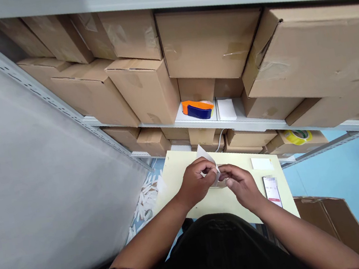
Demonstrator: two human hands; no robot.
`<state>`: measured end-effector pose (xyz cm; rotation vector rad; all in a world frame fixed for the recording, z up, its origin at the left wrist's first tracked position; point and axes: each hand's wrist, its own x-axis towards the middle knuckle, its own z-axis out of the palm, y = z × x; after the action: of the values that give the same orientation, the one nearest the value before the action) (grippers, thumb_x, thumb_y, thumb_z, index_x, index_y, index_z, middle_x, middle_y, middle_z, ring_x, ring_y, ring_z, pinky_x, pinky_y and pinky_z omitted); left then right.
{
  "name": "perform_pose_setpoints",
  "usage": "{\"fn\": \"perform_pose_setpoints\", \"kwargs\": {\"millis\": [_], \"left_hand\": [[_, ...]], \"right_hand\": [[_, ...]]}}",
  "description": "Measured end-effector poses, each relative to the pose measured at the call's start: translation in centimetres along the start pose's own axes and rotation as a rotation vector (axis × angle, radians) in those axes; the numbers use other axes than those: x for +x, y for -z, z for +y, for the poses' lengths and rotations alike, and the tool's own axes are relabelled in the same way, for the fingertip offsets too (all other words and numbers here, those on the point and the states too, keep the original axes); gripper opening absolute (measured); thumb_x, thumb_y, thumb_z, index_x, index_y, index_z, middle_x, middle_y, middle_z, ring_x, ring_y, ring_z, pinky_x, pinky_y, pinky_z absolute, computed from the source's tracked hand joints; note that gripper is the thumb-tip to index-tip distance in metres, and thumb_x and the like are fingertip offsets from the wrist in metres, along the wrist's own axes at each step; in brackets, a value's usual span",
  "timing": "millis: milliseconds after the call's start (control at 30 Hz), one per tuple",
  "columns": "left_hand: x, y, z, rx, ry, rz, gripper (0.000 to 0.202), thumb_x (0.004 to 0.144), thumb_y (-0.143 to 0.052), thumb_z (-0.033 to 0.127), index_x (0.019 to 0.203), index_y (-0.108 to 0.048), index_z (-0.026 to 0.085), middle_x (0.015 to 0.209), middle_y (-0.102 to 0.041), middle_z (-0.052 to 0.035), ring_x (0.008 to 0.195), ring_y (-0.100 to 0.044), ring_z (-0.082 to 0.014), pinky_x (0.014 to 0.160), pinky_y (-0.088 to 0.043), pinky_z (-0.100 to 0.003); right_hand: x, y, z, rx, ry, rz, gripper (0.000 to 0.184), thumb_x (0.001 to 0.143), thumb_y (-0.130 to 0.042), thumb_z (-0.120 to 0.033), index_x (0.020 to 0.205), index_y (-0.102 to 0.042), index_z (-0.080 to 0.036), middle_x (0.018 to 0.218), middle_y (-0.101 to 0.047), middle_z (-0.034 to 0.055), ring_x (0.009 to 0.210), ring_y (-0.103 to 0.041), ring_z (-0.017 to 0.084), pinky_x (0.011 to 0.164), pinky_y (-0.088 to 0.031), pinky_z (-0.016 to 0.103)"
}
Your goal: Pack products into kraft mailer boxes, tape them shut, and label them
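Over the pale yellow table (177,162), my left hand (196,183) is closed with thumb and forefinger pinching a thin white piece of paper (205,153). The paper stands up and tilts away from me, its lower part partly hidden by fingers. My right hand (243,186) is at the paper's right edge, fingers curled and thumb close to them. Whatever lies between those fingertips is too small to name. Under the hands shows part of a small brownish item (221,184), mostly covered.
A phone (271,191) and a white stack of cards or paper (261,163) lie on the table's right. Shelves ahead hold several cardboard boxes (213,44), an orange and blue tape dispenser (199,110) and yellow tape (297,136). White strips (145,198) litter the floor left; an open carton (335,219) stands right.
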<state>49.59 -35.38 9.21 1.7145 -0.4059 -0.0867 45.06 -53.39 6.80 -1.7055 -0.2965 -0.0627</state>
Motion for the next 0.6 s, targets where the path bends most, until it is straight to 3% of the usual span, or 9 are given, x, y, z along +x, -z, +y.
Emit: {"fn": "perform_pose_setpoints", "kwargs": {"millis": [67, 167, 433, 600], "left_hand": [[-0.3, 0.1, -0.4, 0.048, -0.015, -0.016, 0.01, 0.086, -0.063, 0.023, 0.078, -0.07, 0.02, 0.084, -0.065, -0.0021, 0.077, -0.061, -0.0162, 0.075, -0.047, -0.028], [-0.8, 0.4, -1.0, 0.082, -0.031, -0.044, 0.01, 0.087, -0.063, 0.022, 0.082, -0.072, 0.021, 0.087, -0.066, -0.0025, 0.082, -0.062, -0.0171, 0.08, -0.047, -0.029], [-2.3, 1.4, -2.7, 0.125, 0.028, 0.016, 0.011, 0.083, -0.059, 0.018, 0.075, -0.066, 0.02, 0.08, -0.06, -0.0012, 0.079, -0.058, -0.0165, 0.075, -0.044, -0.028], [-4.3, 3.7, -6.4, 0.13, 0.159, 0.133, 0.011, 0.079, -0.057, 0.02, 0.069, -0.06, 0.019, 0.075, -0.056, 0.0006, 0.072, -0.053, -0.0146, 0.068, -0.04, -0.026]], "right_hand": [[0.2, -0.6, 0.4, 0.03, -0.12, 0.077, 0.029, 0.092, -0.066, -0.048, 0.107, -0.072, -0.023, 0.097, -0.074, 0.0066, 0.086, -0.068, 0.021, 0.078, -0.056, 0.034], [0.4, -1.5, 0.8, 0.028, -0.186, 0.136, 0.021, 0.089, -0.069, -0.042, 0.097, -0.075, -0.023, 0.091, -0.074, 0.0046, 0.078, -0.065, 0.019, 0.074, -0.054, 0.032], [1.4, -3.0, 1.7, -0.002, -0.298, 0.169, 0.023, 0.088, -0.063, -0.041, 0.076, -0.069, -0.022, 0.071, -0.065, -0.0004, 0.067, -0.057, 0.017, 0.064, -0.046, 0.029], [2.4, -3.5, 2.9, -0.001, -0.339, 0.234, 0.024, 0.088, -0.061, -0.043, 0.075, -0.065, -0.022, 0.069, -0.063, -0.0011, 0.068, -0.057, 0.017, 0.065, -0.046, 0.028]]}}
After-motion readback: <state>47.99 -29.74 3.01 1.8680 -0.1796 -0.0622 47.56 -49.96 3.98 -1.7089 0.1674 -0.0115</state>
